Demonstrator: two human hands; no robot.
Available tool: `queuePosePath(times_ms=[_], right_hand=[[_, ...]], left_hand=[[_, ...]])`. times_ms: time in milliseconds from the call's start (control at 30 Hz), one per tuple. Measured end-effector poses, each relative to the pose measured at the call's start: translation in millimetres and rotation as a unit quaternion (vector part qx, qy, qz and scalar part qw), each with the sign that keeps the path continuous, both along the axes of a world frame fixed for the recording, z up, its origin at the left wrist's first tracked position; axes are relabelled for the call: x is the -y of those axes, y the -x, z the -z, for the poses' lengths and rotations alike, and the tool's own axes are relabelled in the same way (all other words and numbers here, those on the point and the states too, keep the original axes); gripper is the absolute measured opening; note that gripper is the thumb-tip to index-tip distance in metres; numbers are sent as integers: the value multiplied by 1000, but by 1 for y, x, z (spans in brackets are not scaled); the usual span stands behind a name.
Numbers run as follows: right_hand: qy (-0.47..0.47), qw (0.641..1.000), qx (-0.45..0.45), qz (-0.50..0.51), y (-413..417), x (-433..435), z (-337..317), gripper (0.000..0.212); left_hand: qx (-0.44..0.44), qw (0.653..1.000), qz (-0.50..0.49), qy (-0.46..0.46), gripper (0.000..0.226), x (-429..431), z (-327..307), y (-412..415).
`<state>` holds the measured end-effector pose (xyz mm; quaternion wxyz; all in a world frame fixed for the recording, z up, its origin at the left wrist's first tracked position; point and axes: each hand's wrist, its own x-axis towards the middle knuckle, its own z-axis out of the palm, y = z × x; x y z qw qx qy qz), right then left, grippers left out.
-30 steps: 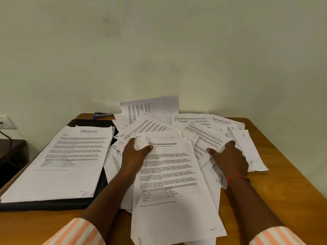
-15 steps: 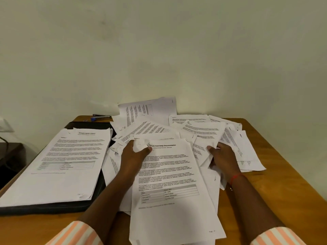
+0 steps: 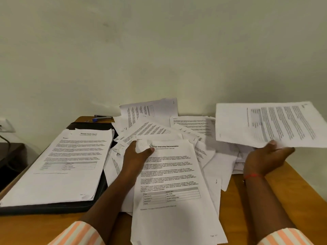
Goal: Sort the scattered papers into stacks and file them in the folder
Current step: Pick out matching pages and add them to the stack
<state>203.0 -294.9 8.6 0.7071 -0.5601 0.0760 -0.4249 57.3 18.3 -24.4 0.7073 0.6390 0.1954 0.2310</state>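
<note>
A loose heap of printed papers point(image 3: 159, 131) covers the middle of the wooden table point(image 3: 290, 184). My left hand point(image 3: 136, 152) grips the crumpled top corner of a stack headed "Sample Internship Documentation" point(image 3: 173, 191) lying toward me. My right hand point(image 3: 265, 156) holds a single printed sheet point(image 3: 269, 124) raised off the pile at the right, thumb on top and fingers under its near edge. A black folder point(image 3: 58, 206) lies open at the left with a neat stack headed "Sample Health Report" point(image 3: 58, 167) on it.
A blue-tipped pen and a dark stapler point(image 3: 101, 118) sit at the table's far edge behind the folder. The wall stands close behind the table. A dark side table point(image 3: 10, 156) and a wall socket point(image 3: 5, 125) are at the far left.
My right hand has taken one sheet from the right of the heap and lifted it up and to the right. My left hand keeps its grip on the internship stack.
</note>
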Motion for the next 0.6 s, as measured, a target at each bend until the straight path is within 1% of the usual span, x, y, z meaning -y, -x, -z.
queuePosePath(times_ms=[67, 133, 200, 267, 333, 433, 500, 600], right_hand=[[-4, 997, -31, -67, -1, -8, 4, 32], [22, 984, -77, -161, -1, -18, 8, 31], [58, 967, -118, -220, 3, -25, 11, 33], [68, 963, -126, -226, 5, -27, 12, 38], [35, 971, -119, -202, 4, -23, 10, 43], [-4, 980, -112, -166, 3, -15, 7, 41], [6, 980, -111, -165, 4, -13, 7, 40], [36, 974, -102, -200, 7, -14, 6, 43]], left_hand=[[3, 1000, 8, -3, 54, 2, -2, 1], [4, 1000, 15, -4, 64, 1, -2, 1], [11, 1000, 28, 8, 61, 0, -4, 2], [22, 999, 41, 23, 56, -5, -6, 3], [27, 998, 51, 37, 54, -9, -11, 5], [46, 996, 67, 48, 49, -15, -20, 9], [59, 994, 68, 61, 48, -19, -23, 11], [81, 991, 76, 76, 50, -23, -26, 13]])
